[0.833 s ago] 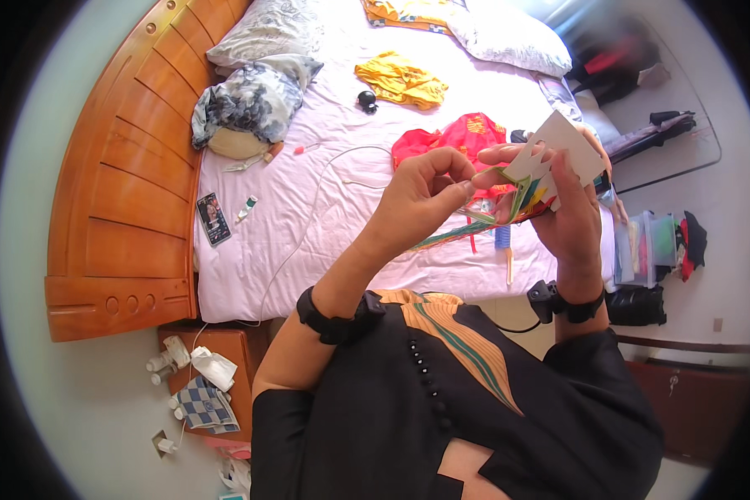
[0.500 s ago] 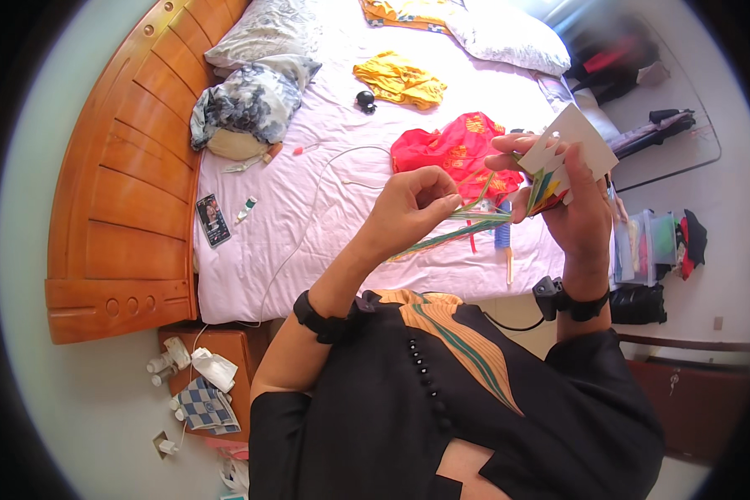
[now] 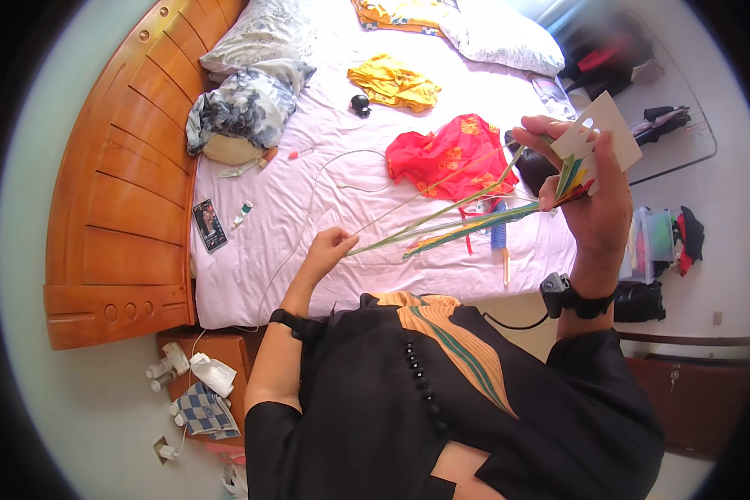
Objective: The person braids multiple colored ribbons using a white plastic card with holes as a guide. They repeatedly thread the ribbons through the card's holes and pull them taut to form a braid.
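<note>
My right hand is raised over the right side of the bed and grips a white card with holes in it. A bundle of coloured threads, green, yellow, red and pale, runs from the card. Its loose ends hang toward the left. Well to the left, my left hand pinches a few green strands between thumb and fingers. Those strands stretch nearly straight between both hands, with the rest of the bundle lying apart below them. Whether the threads are tied to the card, I cannot make out.
Pink sheets cover the bed, which has a wooden headboard. Red cloth, yellow cloth, a phone and a small tube lie there. A blue-wrapped stick rests beneath the threads. Clear boxes stand at right.
My left hand has moved left and down, away from the card, drawing the green strands out long. My right hand has shifted slightly right with the card.
</note>
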`<state>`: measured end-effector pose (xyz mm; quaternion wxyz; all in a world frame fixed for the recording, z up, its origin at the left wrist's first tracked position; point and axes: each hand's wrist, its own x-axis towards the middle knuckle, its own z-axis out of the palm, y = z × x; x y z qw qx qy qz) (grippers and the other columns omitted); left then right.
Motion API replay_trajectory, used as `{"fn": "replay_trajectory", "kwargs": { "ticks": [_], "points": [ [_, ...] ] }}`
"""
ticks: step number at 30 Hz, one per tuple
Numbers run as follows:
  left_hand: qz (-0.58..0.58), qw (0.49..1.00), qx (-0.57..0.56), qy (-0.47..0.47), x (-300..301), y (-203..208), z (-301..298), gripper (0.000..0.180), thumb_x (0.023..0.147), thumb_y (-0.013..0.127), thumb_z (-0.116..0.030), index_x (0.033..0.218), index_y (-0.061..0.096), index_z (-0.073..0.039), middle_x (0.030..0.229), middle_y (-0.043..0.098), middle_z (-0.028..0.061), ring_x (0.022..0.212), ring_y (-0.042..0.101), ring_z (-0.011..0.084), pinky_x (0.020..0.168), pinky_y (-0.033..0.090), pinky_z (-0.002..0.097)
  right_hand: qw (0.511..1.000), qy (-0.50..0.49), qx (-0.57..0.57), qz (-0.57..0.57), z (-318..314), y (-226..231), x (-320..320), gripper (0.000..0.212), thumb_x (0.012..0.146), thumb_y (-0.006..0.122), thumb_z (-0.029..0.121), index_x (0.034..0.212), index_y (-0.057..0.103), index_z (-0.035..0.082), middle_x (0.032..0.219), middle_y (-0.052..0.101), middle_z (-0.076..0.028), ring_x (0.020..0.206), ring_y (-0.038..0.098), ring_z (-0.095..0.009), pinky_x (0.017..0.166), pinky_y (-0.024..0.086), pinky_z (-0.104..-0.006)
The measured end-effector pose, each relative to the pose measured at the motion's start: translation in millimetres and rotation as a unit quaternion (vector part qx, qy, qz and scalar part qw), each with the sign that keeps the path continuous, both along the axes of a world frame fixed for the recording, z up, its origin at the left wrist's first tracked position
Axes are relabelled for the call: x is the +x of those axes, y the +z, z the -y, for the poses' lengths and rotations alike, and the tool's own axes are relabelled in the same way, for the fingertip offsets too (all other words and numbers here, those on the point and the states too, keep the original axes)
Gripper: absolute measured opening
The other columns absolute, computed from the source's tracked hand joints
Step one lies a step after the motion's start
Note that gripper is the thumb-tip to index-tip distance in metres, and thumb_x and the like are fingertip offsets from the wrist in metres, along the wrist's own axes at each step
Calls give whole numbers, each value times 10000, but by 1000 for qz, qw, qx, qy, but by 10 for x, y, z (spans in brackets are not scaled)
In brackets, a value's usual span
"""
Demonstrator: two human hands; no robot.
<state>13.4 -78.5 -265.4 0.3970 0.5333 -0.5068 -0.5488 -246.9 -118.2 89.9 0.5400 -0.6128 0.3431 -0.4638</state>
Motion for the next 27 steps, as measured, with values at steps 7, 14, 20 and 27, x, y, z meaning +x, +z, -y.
{"fn": "replay_trajectory", "kwargs": {
  "ticks": [7, 14, 20, 27],
  "points": [
    [-38, 977, 210, 17, 335, -270, -302, 309, 847, 645, -364, 795, 626, -61, 637, 527, -33, 531, 470, 57, 488, 369, 206, 999, 23, 14, -34, -29, -54, 125, 493, 995, 295, 388, 1073, 598, 6, 1150, 595, -213, 1094, 586, -320, 491, 484, -210],
    [-223, 959, 173, 29, 288, -99, -219, 252, 846, 666, -318, 743, 629, -90, 577, 507, -63, 474, 394, 21, 445, 293, 192, 999, 44, 19, -25, 36, -83, 138, 510, 996, 271, 411, 1070, 587, 18, 1136, 597, -229, 1095, 586, -312, 423, 447, -177],
    [-119, 977, 170, 35, 352, -188, -253, 268, 841, 661, -286, 686, 612, -73, 572, 480, -67, 487, 381, 21, 458, 289, 192, 1000, 8, 11, -12, 5, 14, 106, 528, 1000, 232, 420, 1064, 548, 1, 1116, 606, -227, 1058, 612, -274, 363, 370, -144],
    [-60, 988, 121, 73, 377, -481, -409, 269, 844, 634, -250, 694, 622, -27, 588, 495, -49, 557, 414, 34, 525, 324, 207, 999, -9, -42, -25, 30, 152, -46, 550, 1000, 236, 424, 1067, 532, -36, 1146, 581, -262, 1052, 615, -283, 317, 290, -149]
  ]
}}
